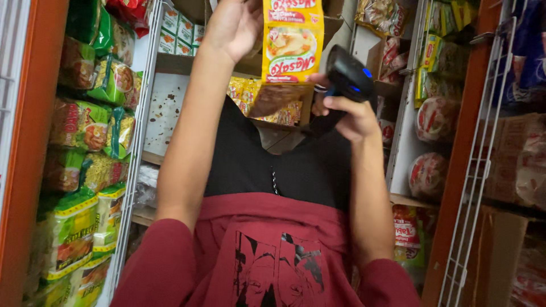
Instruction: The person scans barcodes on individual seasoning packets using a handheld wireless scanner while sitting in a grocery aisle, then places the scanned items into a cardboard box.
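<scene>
Left hand: my left hand (236, 25) is at the top centre of the frame, raised high, fingers closed on the upper part of the sachet strip (292, 42); the grip itself is partly cut off by the top edge.
Right hand: my right hand (347, 111) sits just right of centre, wrapped around the scanner (348, 77); its dark head with a small blue light lies right beside the strip's lower right edge.
Strip: yellow, with a bowl picture and red lettering, hanging straight down from my left hand in the upper middle of the frame; its lowest panel looks darker and shaded.
Handling: I judge it light and floppy; thin glossy film, likely slippery, so it will swing and curl; best pinched flat near the top seam, or steadied at the lower panel, rather than squeezed on the filled pockets.
Scanner: hard, compact, easy to keep in a full fist.
Left of frame: green and yellow noodle packs (85, 131) stacked behind a white wire rack (139, 142).
Right of frame: round red-and-white packs (435, 119) on a shelf; another wire rack (478, 170) further right.
Below: my dark red shirt (267, 250) fills the lower middle.
</scene>
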